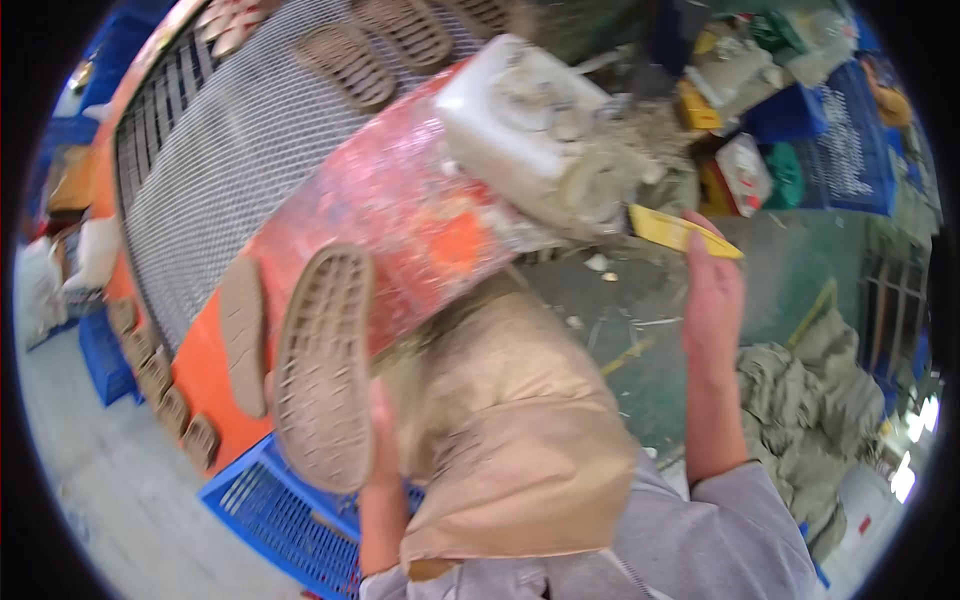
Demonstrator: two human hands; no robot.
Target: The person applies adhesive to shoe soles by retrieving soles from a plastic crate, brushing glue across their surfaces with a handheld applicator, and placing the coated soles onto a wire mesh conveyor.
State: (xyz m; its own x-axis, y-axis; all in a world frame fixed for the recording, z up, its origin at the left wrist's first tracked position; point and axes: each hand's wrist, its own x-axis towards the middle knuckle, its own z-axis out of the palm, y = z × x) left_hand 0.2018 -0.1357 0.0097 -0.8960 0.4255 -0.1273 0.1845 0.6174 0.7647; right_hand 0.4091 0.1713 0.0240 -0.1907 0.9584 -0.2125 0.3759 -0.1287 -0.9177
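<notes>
My left hand (384,435) is closed on the edge of a beige shoe sole (322,365), held tilted with its ribbed grid side facing up. My right hand (714,300) grips a brush (678,235) by its flat yellow handle. The brush's working end reaches the side of a cut-open white plastic jug (500,115) caked with dried glue; its bristles are hidden. That jug stands on a red, glue-smeared board (375,185). Left of the held sole, a flat beige sole piece (243,335) lies on the orange ledge (210,345).
Several gridded soles (345,65) lie on a grey mesh conveyor belt (235,150). More soles (155,375) line the far left edge. A blue basket (285,510) sits below my left hand. Crumpled cloth (800,400) and a blue crate (850,140) are at the right. A tan apron (530,430) covers my lap.
</notes>
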